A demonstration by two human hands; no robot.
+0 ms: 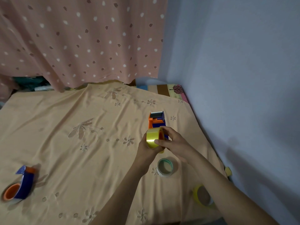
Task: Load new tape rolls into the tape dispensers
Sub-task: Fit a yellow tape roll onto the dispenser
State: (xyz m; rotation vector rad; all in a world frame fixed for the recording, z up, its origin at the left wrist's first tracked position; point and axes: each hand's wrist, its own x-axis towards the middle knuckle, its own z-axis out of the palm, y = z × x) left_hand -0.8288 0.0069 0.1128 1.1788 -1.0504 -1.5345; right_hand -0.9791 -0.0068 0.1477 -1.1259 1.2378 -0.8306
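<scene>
Both hands meet above the peach floral bedsheet (68,124): the left hand (146,148) cups the glossy yellow tape roll (153,138) from beneath, and the right hand (174,142) pinches its rim. The roll sits at the near end of the orange-and-blue plastic tape dispenser (156,120), apparently being seated on the hub. Next comes drawing the tape's free end toward the cutter. A mint-green tape roll (165,167) lies just nearer than the dispenser.

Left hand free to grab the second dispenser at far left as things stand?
Probably not: the left hand grips the yellow tape roll with the right hand. Path to the second dispenser looks unobstructed, though.
</scene>
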